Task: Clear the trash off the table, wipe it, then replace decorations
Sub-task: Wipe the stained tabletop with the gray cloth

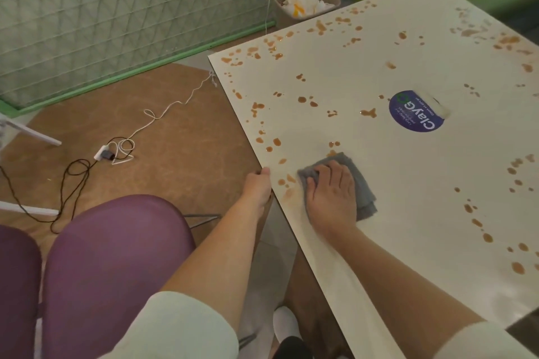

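Wiping is just beginning: right hand [331, 194] is pressing flat on the grey cloth [341, 183] near the sticker [415, 111], left hand [258, 186] is gripping the tabletop [408, 183] edge, brown stains [367, 112] are covering most of it (trash already binned [304, 1], no decorations visible).

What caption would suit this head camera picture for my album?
Right hand presses a grey cloth on the brown-spattered white table while the left hand grips its edge.

A right hand [332, 195] is pressing a folded grey cloth [347, 183] flat onto a white table [408, 172] — brown spills [303, 102] are dotting the surface around it. The left hand [258, 186] is gripping the table's edge just beside the cloth. Beyond the table's far corner, a bin [304, 3] is sitting stuffed with white tissue — cables are trailing over the floor.
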